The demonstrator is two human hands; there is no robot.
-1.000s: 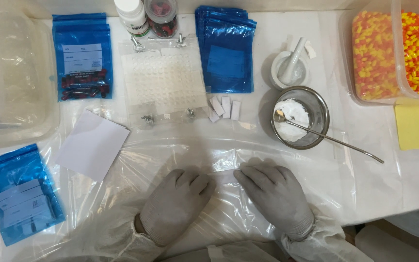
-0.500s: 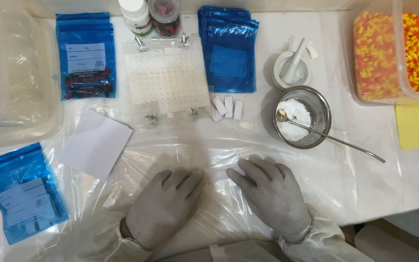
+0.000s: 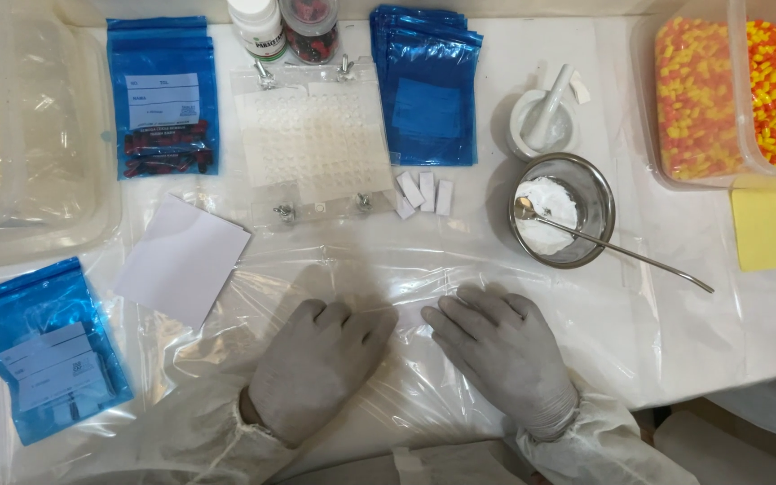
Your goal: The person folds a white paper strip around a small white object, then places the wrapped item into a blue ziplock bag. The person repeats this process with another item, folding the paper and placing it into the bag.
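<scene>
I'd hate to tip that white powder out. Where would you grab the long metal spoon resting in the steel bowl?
Take the spoon by its free handle end, coming from the right. That end sticks out past the bowl rim over the table, while its scoop lies in the powder. Lift it gently.

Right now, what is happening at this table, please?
A person in grey gloves presses both hands, left hand and right hand, flat on a small white folded paper lying on the clear plastic sheet. Beyond them stand a round steel bowl of white powder with a long metal spoon, and a white capsule tray.
</scene>
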